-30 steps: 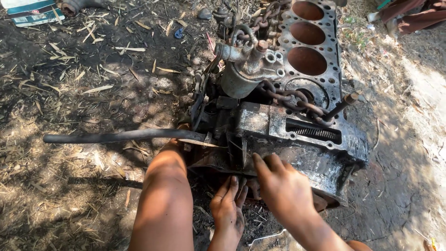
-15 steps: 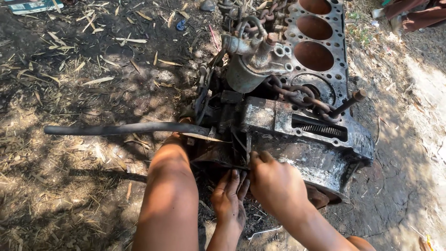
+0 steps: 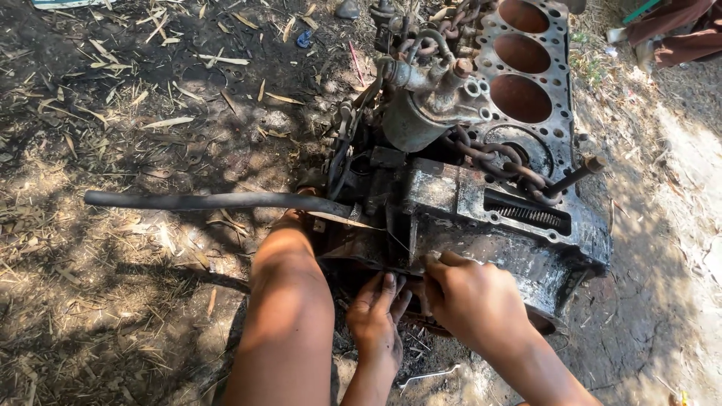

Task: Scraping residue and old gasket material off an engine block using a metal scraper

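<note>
Engine block (image 3: 526,218), old and grimy, lies on bare ground (image 3: 150,113) strewn with dry leaves and straw; we see three round cylinder bores along its top face, rust-brown inside, and a grey, oil-stained casing at the near end with a ribbed slot cut into it. A rusty chain (image 3: 489,154) is looped over the block beside a dull metal housing (image 3: 421,113), and a bolt (image 3: 579,171) sticks out near the casing's far corner. A long dark bar (image 3: 210,201) runs out from the block's near edge across the ground

Our right hand (image 3: 474,301) is pressed against the lower near edge of the casing, fingers curled in tight; we cannot tell whether they grip anything. Our left hand (image 3: 380,319), blackened with grease, sits just beside it under the block, fingers loosely spread and pointing up at the underside, holding nothing that we can see. Our bare knee (image 3: 289,301) rises just beside the left hand
</note>
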